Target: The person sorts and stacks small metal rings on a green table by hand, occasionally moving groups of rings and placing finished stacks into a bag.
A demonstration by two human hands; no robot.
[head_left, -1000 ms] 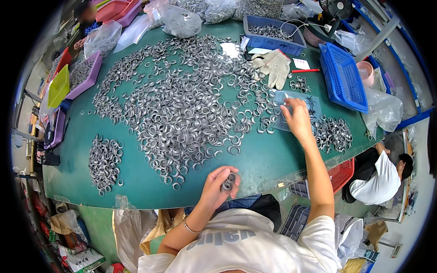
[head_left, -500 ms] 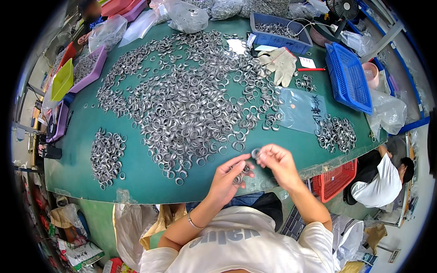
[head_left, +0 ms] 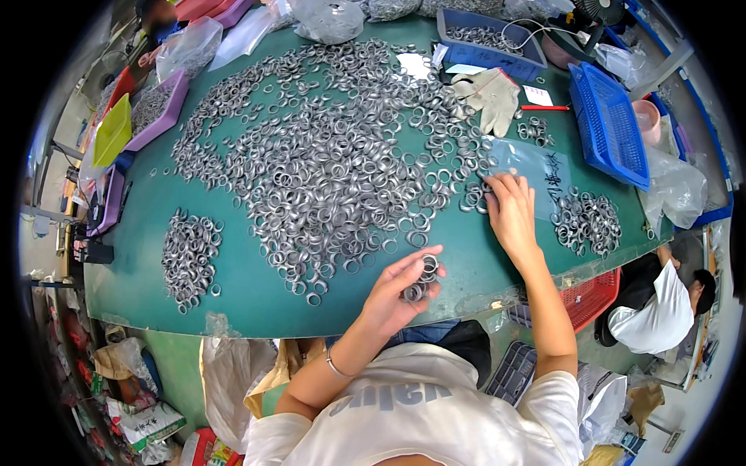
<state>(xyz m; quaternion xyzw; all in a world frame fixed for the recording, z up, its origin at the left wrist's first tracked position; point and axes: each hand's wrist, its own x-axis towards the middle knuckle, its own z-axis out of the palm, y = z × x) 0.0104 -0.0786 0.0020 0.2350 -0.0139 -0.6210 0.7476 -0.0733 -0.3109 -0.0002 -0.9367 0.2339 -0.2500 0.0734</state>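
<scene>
Several grey metal rings [head_left: 415, 292] rest in the curled fingers of my left hand [head_left: 392, 299], above the near table edge. My right hand [head_left: 513, 213] reaches out over the green table [head_left: 451, 276] with bent fingers. Its fingertips are beside a small cluster of rings [head_left: 471, 199] at the right side of the big ring pile [head_left: 326, 171]; whatever they pinch is hidden. A clear plastic bag with dark handwriting [head_left: 548, 182] lies partly behind that hand. Farther right sits a separate heap of rings [head_left: 588, 224], and another heap [head_left: 190, 259] lies at the left.
White work gloves [head_left: 493, 97], a red pen [head_left: 545, 108] and a blue bin of rings [head_left: 493, 46] are at the far right. Stacked blue baskets [head_left: 610, 128] stand at the right edge. A red basket [head_left: 590, 299] is below the table, near a seated person [head_left: 653, 318].
My right hand has moved from beside my left hand, where it held a ring, out to the small cluster on the right. My left hand stays near the table edge with its rings.
</scene>
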